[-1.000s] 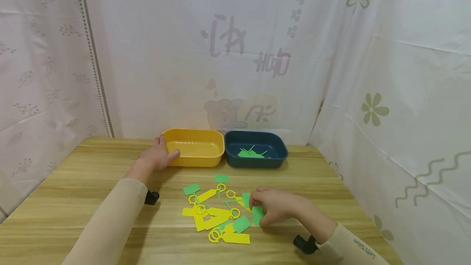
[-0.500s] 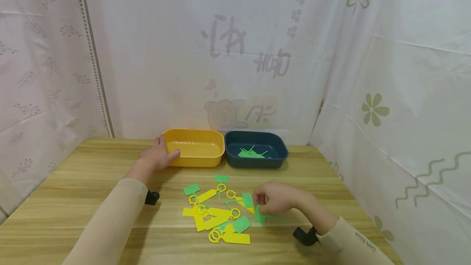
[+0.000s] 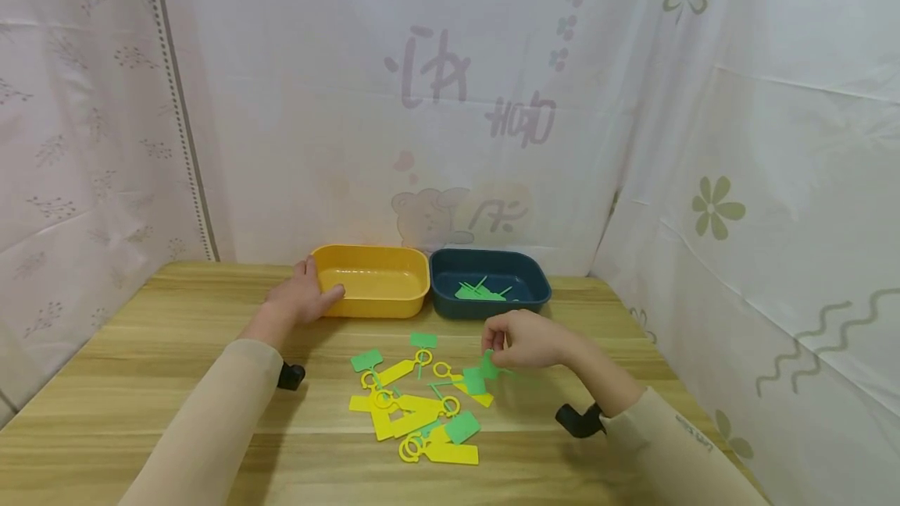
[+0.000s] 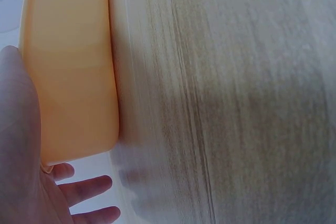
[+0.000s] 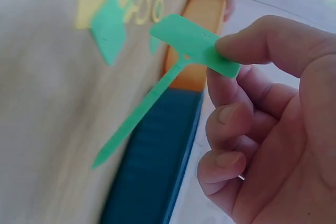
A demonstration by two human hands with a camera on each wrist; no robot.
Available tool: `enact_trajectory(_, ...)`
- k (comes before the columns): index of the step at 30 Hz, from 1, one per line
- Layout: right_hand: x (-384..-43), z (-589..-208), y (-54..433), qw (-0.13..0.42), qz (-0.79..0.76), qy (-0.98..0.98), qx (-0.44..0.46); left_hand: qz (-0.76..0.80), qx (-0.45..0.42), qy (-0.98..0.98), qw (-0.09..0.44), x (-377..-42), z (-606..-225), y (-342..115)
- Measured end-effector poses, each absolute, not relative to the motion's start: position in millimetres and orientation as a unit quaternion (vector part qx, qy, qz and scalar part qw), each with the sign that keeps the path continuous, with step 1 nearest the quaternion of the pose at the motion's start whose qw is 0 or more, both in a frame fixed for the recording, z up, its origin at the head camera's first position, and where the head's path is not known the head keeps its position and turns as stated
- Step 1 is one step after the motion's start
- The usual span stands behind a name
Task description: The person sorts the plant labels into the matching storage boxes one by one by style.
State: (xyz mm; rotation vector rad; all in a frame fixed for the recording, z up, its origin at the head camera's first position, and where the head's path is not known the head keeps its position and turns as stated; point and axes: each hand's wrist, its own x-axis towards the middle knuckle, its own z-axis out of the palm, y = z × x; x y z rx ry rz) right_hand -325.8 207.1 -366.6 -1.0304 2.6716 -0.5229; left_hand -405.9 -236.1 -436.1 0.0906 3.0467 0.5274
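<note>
My left hand (image 3: 298,299) rests against the left end of a yellow bin (image 3: 376,308), thumb along the front rim; in the left wrist view its fingers (image 4: 86,190) spread straight past the corner. My right hand (image 3: 527,340) pinches a green T-shaped plant label (image 5: 194,43) between thumb and forefinger, its pointed stem slanting down, just in front of a dark blue bin (image 3: 488,311). Several green labels (image 3: 480,293) lie in that bin. On the table, green T-shaped labels (image 3: 462,427) and yellow tags with ring hooks (image 3: 452,454) lie mixed in a loose heap.
Both bins stand side by side at the back of the wooden table (image 3: 176,381), close to a white printed curtain (image 3: 337,139). More curtain hangs along the left and right sides. Black wrist mounts (image 3: 580,420) stick out near each sleeve.
My right hand has lifted the green plant label from the heap's right edge and carried it back toward the dark blue bin. The left hand stays against the yellow bin.
</note>
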Motion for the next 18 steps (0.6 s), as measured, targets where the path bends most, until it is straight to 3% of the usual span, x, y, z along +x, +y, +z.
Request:
enact_trajectory(9,-335.2,-343.6,199.1,0.069,-0.218,0.918,-0.324,0.166,0.028,0.985,0.025,-401.8,-432.1,-235.0)
enact_trajectory(18,-348.9,-328.9,193.0,-0.028,-0.26,0.922,-0.285,0.162,0.027,0.986,0.025,-400.0,-430.7,-234.5)
